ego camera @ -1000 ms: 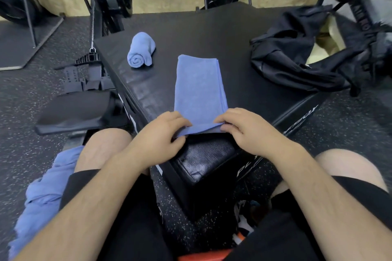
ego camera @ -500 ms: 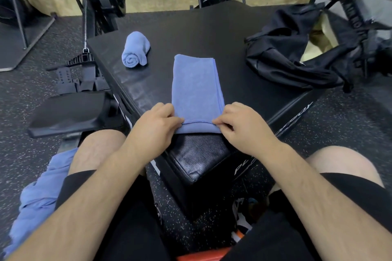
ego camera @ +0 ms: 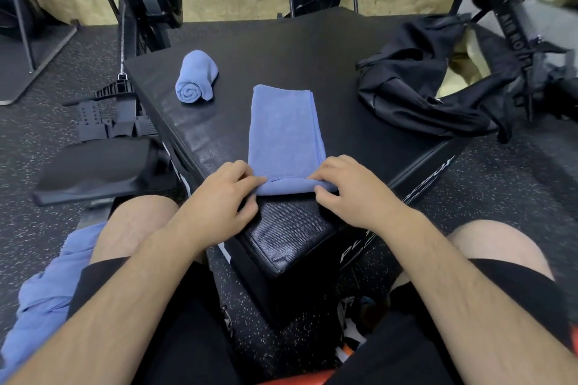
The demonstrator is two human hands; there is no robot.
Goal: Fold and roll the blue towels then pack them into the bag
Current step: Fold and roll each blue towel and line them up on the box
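Note:
A folded blue towel (ego camera: 283,131) lies as a long strip on the black padded box (ego camera: 281,47), its near end turned over into a small roll. My left hand (ego camera: 219,194) pinches the left end of that roll and my right hand (ego camera: 350,191) pinches the right end. A rolled blue towel (ego camera: 195,76) sits at the box's far left. The black bag (ego camera: 434,81) lies open at the right side of the box, showing a pale lining. More loose blue towel (ego camera: 53,287) is heaped beside my left thigh.
Rowing machine parts, a black seat pad (ego camera: 93,170) and a foot rest (ego camera: 106,109), stand left of the box on the speckled floor. Fan wheels line the plywood wall behind. A black frame (ego camera: 516,40) crosses over the bag at right.
Both hands have turned the towel's near edge over and started a small roll, where it lay flat a second ago. The camera has shifted slightly.

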